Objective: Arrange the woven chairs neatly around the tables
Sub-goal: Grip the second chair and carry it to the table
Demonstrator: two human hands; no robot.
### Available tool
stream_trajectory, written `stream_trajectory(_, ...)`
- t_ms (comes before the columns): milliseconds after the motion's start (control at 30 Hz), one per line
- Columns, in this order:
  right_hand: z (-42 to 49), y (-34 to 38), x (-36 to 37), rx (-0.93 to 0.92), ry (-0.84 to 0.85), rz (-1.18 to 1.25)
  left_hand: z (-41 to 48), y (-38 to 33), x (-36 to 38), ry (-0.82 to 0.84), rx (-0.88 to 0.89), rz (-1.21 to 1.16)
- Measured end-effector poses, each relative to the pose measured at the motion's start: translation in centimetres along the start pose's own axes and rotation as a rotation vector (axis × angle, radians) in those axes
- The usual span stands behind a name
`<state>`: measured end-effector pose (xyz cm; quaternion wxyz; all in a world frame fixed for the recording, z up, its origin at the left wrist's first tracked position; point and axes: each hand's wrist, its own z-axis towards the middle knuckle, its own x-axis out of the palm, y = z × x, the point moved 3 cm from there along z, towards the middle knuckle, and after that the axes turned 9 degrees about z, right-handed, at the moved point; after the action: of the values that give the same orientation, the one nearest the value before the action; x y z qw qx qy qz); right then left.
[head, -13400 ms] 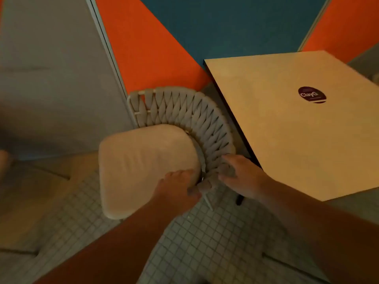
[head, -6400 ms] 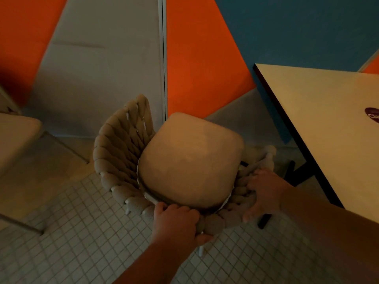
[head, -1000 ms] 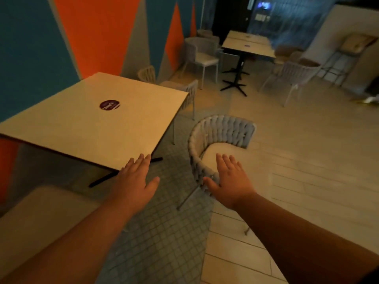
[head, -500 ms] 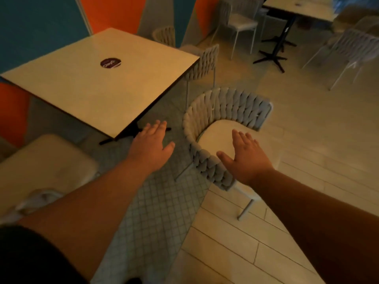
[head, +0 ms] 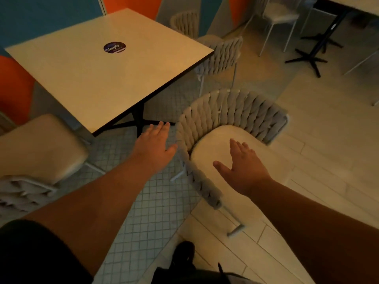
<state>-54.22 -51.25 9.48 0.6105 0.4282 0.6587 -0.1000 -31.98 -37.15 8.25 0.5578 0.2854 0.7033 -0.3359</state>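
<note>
A grey woven chair (head: 231, 111) with a cream cushion stands off the near right corner of the square table (head: 102, 64). It faces away from the table, its curved back toward the table. My left hand (head: 155, 144) hovers open beside the chair's woven left arm, just short of touching it. Fingers spread, my right hand (head: 244, 169) hangs over the cushion and holds nothing. A second woven chair (head: 39, 144) sits at the table's near left side. A third (head: 221, 56) is tucked at the far right edge.
Another woven chair (head: 184, 21) stands against the orange and blue wall behind the table. A further table base (head: 313, 56) and a chair (head: 279, 15) are at the top right. My dark shoe (head: 182, 253) is on the floor near the bottom.
The view has moved closer to the chair and tilted down. Both open hands have come nearer to it, the left beside its arm, the right over the cushion.
</note>
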Motion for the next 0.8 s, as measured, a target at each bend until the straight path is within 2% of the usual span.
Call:
stream_trajectory(133,3.2,-1.8,0.2,-0.018,0.049,0.026,4.0,-2.3,0.9,-0.005,-0.011,0.049)
stream_trajectory(300,6.5,-3.6,3.2,-0.107,0.207,0.046,7.4,-3.9,3.5,0.025,-0.086,0.087)
stream_trajectory(500,6.8,-4.0,8.4,-0.198,0.330,0.156,7.3,-4.2,9.0,0.118,-0.159,0.188)
stream_trajectory(667,6.3,-3.4,12.5,-0.202,0.367,0.205,7.1,-3.8,10.9,0.259,-0.036,0.396)
stream_trajectory(800,6.8,-1.6,15.8,-0.145,0.292,0.310,9.2,-3.8,12.1,0.341,0.113,0.613)
